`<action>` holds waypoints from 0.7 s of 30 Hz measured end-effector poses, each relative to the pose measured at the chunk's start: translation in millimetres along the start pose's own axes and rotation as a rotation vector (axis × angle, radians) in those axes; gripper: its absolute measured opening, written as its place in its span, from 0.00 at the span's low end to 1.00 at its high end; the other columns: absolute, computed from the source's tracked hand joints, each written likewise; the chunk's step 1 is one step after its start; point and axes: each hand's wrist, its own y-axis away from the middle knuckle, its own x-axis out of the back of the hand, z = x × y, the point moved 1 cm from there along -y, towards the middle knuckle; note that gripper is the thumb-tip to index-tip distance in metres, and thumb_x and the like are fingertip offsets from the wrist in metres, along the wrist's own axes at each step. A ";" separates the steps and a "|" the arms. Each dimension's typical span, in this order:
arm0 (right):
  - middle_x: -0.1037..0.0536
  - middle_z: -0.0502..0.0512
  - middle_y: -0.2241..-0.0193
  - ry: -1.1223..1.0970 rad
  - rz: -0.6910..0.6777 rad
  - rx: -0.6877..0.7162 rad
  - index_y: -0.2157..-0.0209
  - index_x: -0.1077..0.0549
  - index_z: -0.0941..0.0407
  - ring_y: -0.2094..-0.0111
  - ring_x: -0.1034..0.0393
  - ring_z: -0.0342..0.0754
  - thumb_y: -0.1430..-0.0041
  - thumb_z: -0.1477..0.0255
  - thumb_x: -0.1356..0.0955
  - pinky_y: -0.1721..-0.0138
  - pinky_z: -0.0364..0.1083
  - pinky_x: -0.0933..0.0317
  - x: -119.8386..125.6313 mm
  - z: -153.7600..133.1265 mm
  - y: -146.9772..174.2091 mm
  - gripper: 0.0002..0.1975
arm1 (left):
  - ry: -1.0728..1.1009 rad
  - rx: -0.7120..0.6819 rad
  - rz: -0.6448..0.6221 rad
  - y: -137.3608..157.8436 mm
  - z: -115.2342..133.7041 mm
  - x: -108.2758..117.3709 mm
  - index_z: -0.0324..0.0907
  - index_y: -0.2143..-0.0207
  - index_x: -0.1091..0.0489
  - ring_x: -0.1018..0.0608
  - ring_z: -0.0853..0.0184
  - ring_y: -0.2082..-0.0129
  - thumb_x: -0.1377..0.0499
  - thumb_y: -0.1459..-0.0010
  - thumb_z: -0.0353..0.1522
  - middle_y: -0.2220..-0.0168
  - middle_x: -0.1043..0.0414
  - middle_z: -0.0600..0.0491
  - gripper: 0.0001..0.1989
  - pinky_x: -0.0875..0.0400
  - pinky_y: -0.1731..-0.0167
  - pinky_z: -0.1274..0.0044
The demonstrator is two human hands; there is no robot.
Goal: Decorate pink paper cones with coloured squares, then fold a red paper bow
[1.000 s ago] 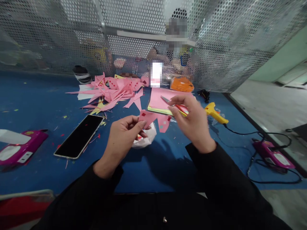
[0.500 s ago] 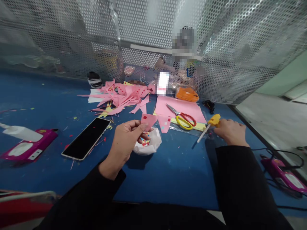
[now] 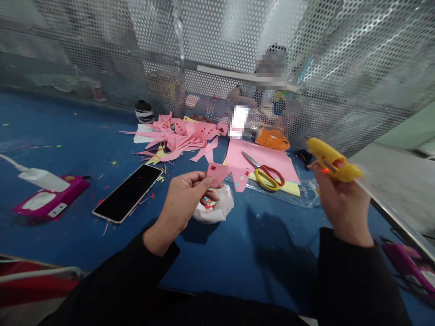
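Observation:
My left hand (image 3: pixel 178 206) pinches a pink paper cutout (image 3: pixel 239 176) by its left end. Small red, white and pale blue squares dot the paper, which has two points hanging down. Just below it sits a white paper-lined bowl (image 3: pixel 226 208) of tiny coloured bits, partly hidden by my fingers. Raised at the right, my right hand (image 3: pixel 348 206) grips a yellow hot glue gun (image 3: pixel 328 158) with a small red light glowing on it.
Scissors (image 3: pixel 268 176) rest on pink and yellow sheets (image 3: pixel 285 167). Pink paper scraps (image 3: pixel 185 136) lie piled behind. A phone (image 3: pixel 129 192) and purple power strip (image 3: pixel 73 188) are left, an orange packet (image 3: pixel 272 139) behind. Beyond the perforated screen (image 3: pixel 217 40) is another person.
My right hand has lifted the glue gun off the table and turned it. My left hand keeps its hold on the pink paper. The view has shifted slightly.

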 end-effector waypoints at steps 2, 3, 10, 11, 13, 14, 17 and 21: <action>0.18 0.58 0.64 -0.134 -0.193 -0.065 0.59 0.21 0.50 0.72 0.26 0.49 0.39 0.69 0.30 0.76 0.47 0.39 -11.3 -40.0 22.7 0.07 | 0.006 0.010 -0.012 -0.1 -0.1 0.0 0.40 0.72 0.23 0.20 0.68 0.77 0.33 0.48 0.40 0.69 0.18 0.46 0.11 0.32 0.81 0.81; 0.18 0.57 0.63 -0.159 -0.276 -0.032 0.57 0.22 0.50 0.71 0.25 0.49 0.37 0.69 0.32 0.74 0.47 0.36 -16.2 -57.9 35.0 0.08 | 0.007 0.008 -0.016 0.0 0.1 -0.1 0.40 0.72 0.23 0.20 0.68 0.77 0.33 0.48 0.40 0.69 0.18 0.46 0.12 0.31 0.81 0.81; 0.22 0.50 0.66 -0.241 -0.551 0.215 0.59 0.30 0.51 0.66 0.25 0.46 0.38 0.74 0.32 0.66 0.45 0.30 -42.1 -96.3 83.6 0.06 | -0.017 -0.020 -0.050 2.4 0.0 -1.2 0.41 0.68 0.22 0.19 0.66 0.76 0.33 0.47 0.39 0.74 0.20 0.51 0.10 0.29 0.79 0.81; 0.23 0.50 0.66 -0.237 -0.549 0.230 0.59 0.30 0.51 0.66 0.25 0.46 0.38 0.74 0.33 0.65 0.45 0.30 -44.3 -94.9 85.0 0.06 | -0.012 -0.021 -0.057 3.0 -0.1 -1.3 0.42 0.68 0.22 0.19 0.67 0.76 0.33 0.47 0.38 0.74 0.20 0.52 0.09 0.29 0.79 0.81; 0.23 0.51 0.65 -0.214 -0.546 0.237 0.59 0.31 0.52 0.66 0.25 0.46 0.38 0.73 0.33 0.66 0.44 0.31 -46.8 -92.9 86.4 0.05 | -0.005 -0.018 -0.064 4.3 -0.2 -1.6 0.42 0.67 0.22 0.19 0.68 0.76 0.33 0.47 0.38 0.73 0.20 0.52 0.09 0.30 0.79 0.82; 0.24 0.51 0.65 -0.200 -0.541 0.234 0.59 0.31 0.52 0.66 0.26 0.46 0.37 0.73 0.33 0.66 0.44 0.31 -47.2 -92.7 86.6 0.05 | -0.002 -0.015 -0.063 4.9 0.0 -1.8 0.42 0.67 0.22 0.19 0.68 0.75 0.33 0.46 0.38 0.72 0.19 0.52 0.09 0.30 0.79 0.83; 0.24 0.51 0.66 -0.153 -0.527 0.227 0.60 0.31 0.52 0.68 0.26 0.46 0.37 0.72 0.33 0.68 0.44 0.32 -46.5 -94.0 86.8 0.04 | -0.007 0.002 -0.051 6.4 1.1 -2.5 0.42 0.66 0.22 0.18 0.68 0.76 0.32 0.46 0.38 0.70 0.19 0.52 0.09 0.31 0.79 0.83; 0.24 0.51 0.67 -0.134 -0.521 0.226 0.61 0.31 0.52 0.69 0.26 0.46 0.36 0.71 0.33 0.69 0.44 0.32 -44.6 -95.9 86.9 0.02 | -0.036 0.008 -0.032 7.3 2.2 -3.2 0.42 0.67 0.22 0.19 0.67 0.76 0.33 0.46 0.39 0.72 0.19 0.52 0.09 0.30 0.79 0.82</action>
